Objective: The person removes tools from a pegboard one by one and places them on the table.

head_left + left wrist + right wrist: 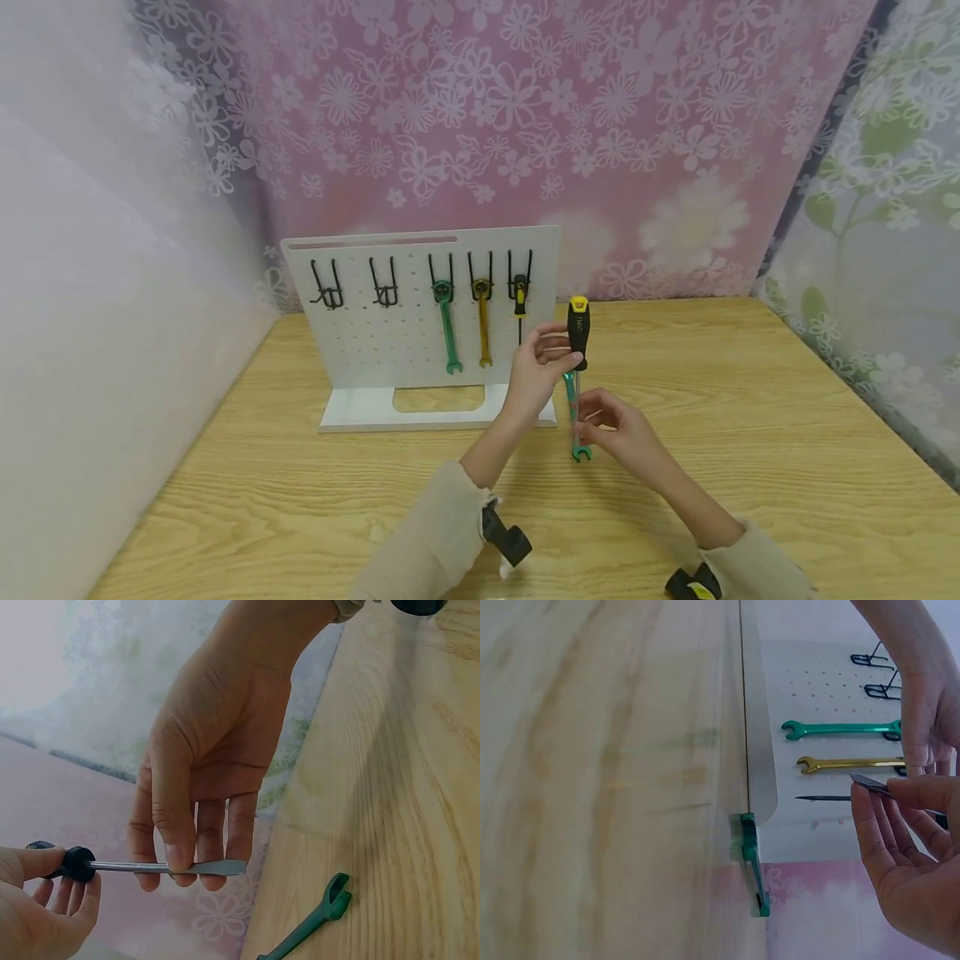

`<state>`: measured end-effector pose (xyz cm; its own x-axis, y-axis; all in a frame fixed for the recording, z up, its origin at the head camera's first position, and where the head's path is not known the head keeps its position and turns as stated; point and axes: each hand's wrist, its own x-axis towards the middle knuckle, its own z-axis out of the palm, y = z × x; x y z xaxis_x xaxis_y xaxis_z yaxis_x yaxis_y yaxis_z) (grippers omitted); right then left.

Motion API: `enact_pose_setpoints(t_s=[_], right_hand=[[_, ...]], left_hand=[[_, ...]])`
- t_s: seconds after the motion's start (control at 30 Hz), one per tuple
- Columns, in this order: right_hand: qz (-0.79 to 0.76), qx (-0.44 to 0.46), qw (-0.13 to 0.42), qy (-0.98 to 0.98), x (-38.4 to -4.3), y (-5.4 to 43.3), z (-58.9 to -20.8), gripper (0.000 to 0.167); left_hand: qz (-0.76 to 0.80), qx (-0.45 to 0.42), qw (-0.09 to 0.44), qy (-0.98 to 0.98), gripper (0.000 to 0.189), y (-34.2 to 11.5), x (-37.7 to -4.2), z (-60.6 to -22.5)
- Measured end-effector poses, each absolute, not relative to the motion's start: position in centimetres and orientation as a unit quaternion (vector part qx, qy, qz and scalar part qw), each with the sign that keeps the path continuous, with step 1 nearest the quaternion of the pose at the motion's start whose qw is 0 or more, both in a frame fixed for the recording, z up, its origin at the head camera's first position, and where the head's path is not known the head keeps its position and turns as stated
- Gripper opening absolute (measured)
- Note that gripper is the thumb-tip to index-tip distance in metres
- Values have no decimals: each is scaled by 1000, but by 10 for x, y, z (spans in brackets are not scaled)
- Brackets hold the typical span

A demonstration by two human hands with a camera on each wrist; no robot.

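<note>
A screwdriver [578, 333] with a black and yellow handle stands upright above the table, handle at the top. My left hand [534, 375] pinches its handle near the lower end, between thumb and fingers. With thumb and fingertips, my right hand [622, 437] pinches the metal shaft close to its flat tip. That flat tip [225, 867] pokes out past the right fingers in the left wrist view. A green wrench [304, 928] lies on the table behind the screwdriver, partly hidden by the shaft and right hand in the head view.
A white pegboard [390, 350] stands left of the hands. On its hooks hang a green wrench [448, 329], a yellow wrench [483, 325] and a small black and yellow screwdriver [520, 296]. Two hooks at its left [327, 287] carry nothing. Flowered curtains surround the wooden table [247, 500].
</note>
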<state>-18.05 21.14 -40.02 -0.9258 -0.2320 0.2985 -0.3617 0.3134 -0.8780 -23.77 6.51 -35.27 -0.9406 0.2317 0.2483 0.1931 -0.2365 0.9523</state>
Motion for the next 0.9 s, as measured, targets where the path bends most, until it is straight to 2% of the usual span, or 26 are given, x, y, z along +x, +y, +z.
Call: enact_pose_setpoints(t_s=[0.47, 0.9], right_hand=[[602, 151, 9, -784, -190, 233, -411, 27], [631, 117, -16, -767, -194, 242, -431, 31]], left_hand=[[757, 178, 6, 629, 35, 91, -256, -375], [740, 148, 37, 655, 33, 99, -270, -397]])
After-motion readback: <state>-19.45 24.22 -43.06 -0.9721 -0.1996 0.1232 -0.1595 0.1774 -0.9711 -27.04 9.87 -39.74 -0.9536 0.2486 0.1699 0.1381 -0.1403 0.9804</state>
